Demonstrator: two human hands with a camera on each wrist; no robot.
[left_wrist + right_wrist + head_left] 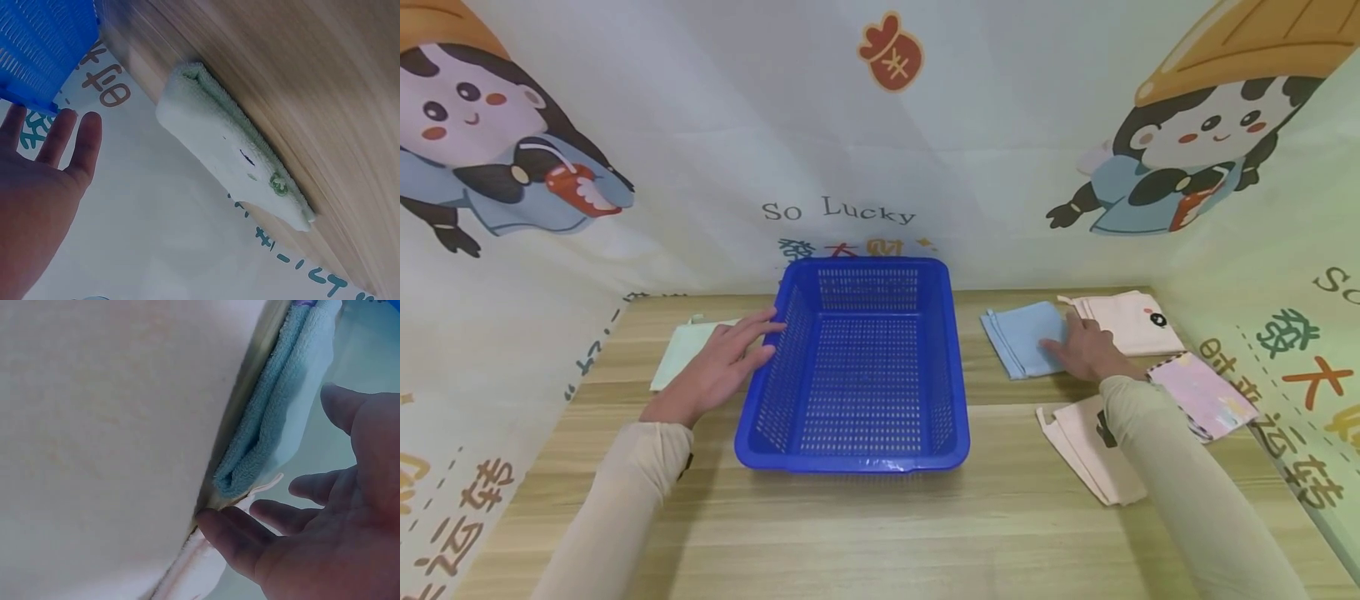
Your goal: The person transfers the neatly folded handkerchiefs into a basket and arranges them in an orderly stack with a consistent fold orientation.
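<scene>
My left hand (718, 367) rests its fingertips at the left rim of a blue plastic basket (853, 462), its fingers fairly straight. In the left wrist view those fingertips meet the rim from below. My right hand (1088, 348) is at the right side of a folded blue towel (1022, 337), thumb over its edge. The right wrist view shows the spread fingers beside the blue towel (275, 406), gripping nothing. A folded pale pink towel (1135, 325) lies just behind and right of that hand.
Left of the basket lies a folded pale green towel (683, 350), partly behind the left hand. A second pale pink towel (1093, 446) lies under the right forearm, with a patterned pink towel (1206, 396) farther right. A printed cloth backdrop (1000, 183) surrounds the wooden table (865, 533).
</scene>
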